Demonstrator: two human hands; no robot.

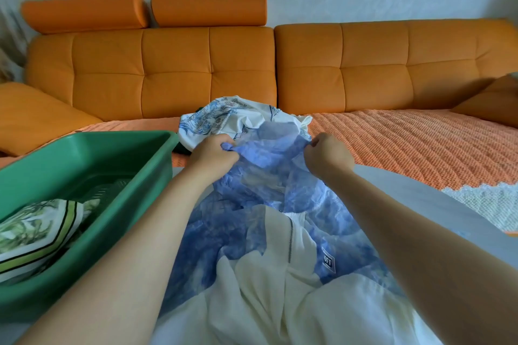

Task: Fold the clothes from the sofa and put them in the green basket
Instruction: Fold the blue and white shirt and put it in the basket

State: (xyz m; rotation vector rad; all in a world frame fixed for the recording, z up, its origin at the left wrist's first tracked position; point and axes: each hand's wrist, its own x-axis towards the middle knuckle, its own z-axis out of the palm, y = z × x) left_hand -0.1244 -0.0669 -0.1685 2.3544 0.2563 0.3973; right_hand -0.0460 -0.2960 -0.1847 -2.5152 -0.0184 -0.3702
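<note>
A blue and white tie-dye garment [269, 221] with a zip and a small "OFF" patch hangs in front of me, spreading from my hands down toward the bottom of the view. My left hand [213, 153] grips its upper edge on the left, and my right hand [328, 154] pinches the same edge on the right. Behind it on the sofa seat lies a crumpled white cloth with blue print [224, 117]. The green basket [84, 148] stands at the left, holding a folded white and green leaf-print piece [36, 235].
The orange sofa [364, 64] runs across the back, its seat covered with an orange knitted throw [406, 145]. An orange cushion [493, 103] lies at the far right. A grey surface [414, 193] shows under my right arm.
</note>
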